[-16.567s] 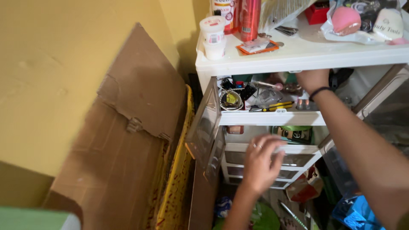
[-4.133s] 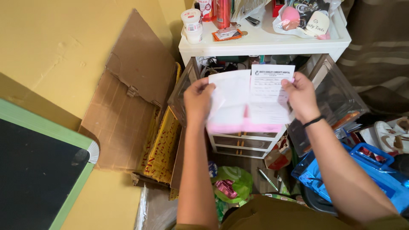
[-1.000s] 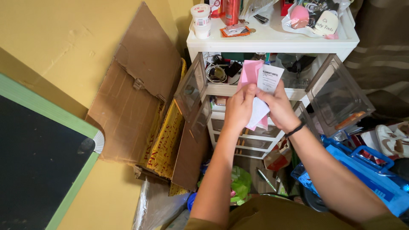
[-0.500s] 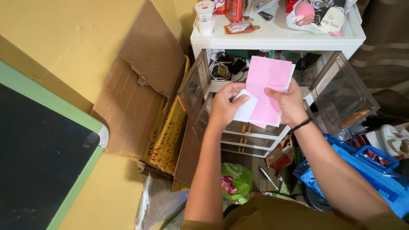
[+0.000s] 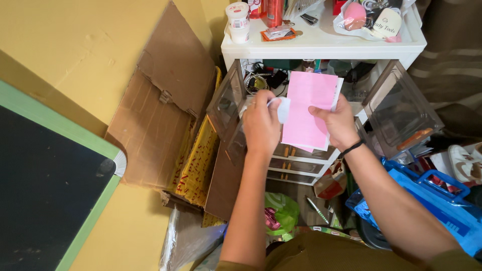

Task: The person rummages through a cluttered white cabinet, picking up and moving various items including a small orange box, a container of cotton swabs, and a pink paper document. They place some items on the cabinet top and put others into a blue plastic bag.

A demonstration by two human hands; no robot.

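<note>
Between both hands: pink paper (image 5: 307,109), pinched by right hand (image 5: 335,122).

Both bare forearms rise from the bottom of the frame toward its upper middle, converging as they go. The left arm runs nearly straight up from the lower centre, its wrist bent slightly inward. The left hand (image 5: 261,125) shows its back to the camera, knuckles up, fingers curled in and pinched shut on something small and pale at its upper right edge. The right arm comes in on a slant from the lower right corner, a dark band around its wrist. The right hand (image 5: 337,123) sits level with the left, just apart from it, thumb pointing left and pressed against the fingers behind, closed in a grip.
</note>
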